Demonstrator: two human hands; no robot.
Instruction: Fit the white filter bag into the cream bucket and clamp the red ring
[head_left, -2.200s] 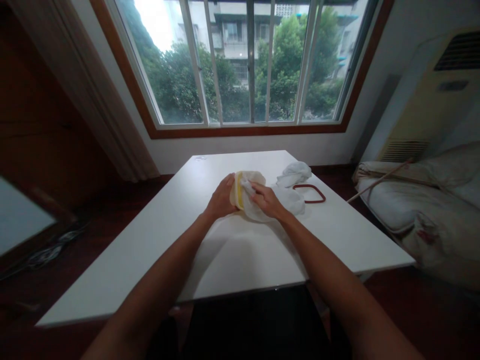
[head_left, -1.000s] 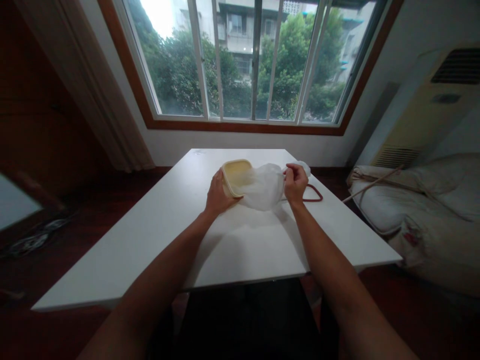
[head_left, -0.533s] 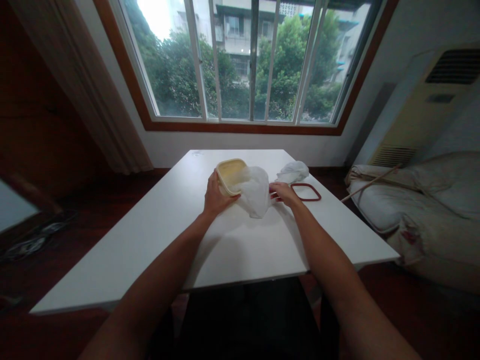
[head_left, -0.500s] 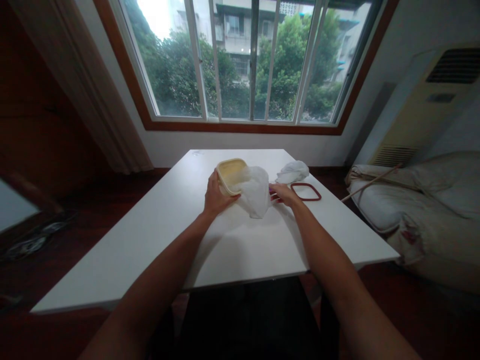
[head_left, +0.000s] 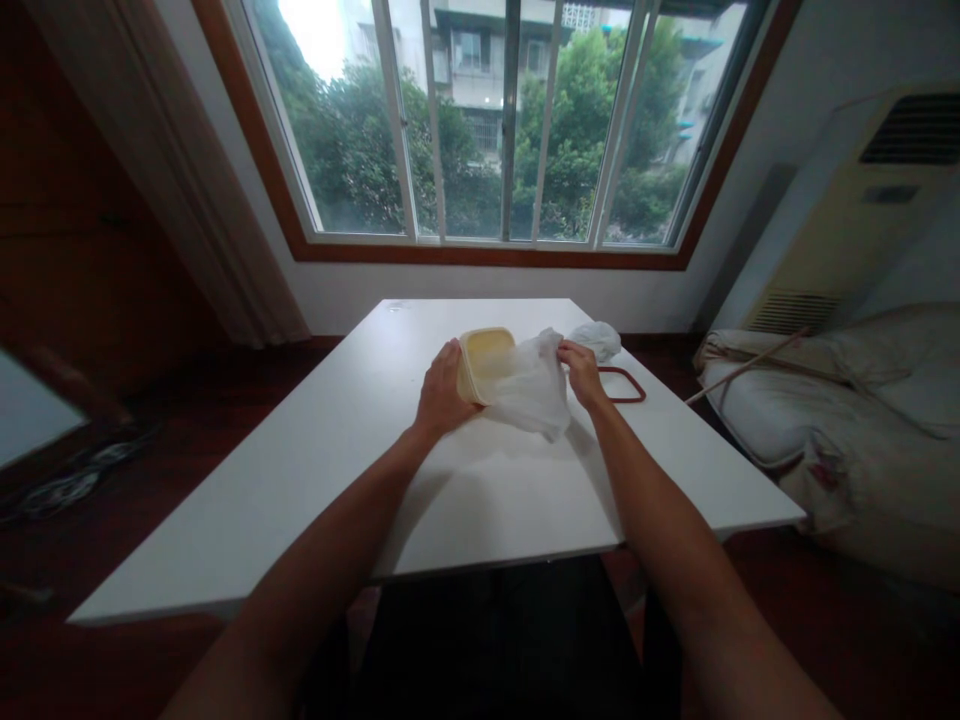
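A pale yellow plastic container [head_left: 471, 372], tilted with its open side toward the right, is gripped at its left side by my left hand [head_left: 441, 392]. A thin, translucent white plastic bag [head_left: 534, 385] covers the container's right part and spreads down toward the table. The bag's upper right edge is pinched in the fingers of my right hand [head_left: 581, 370]. Just behind that hand lies a reddish-brown rounded rectangular frame [head_left: 641, 388], partly hidden by the hand. How far the container sits inside the bag I cannot tell.
A second crumpled white plastic bag [head_left: 601, 338] lies at the back right of the white table [head_left: 300, 480]. Beyond the table is a window with a brown frame [head_left: 487, 256]. A covered, bulky piece of furniture [head_left: 847, 430] stands to the right, with a thin stick [head_left: 750, 366] across it.
The container has shifted to the right with my left hand. My right hand has risen slightly and now pinches the bag's edge, stretching the bag rightward.
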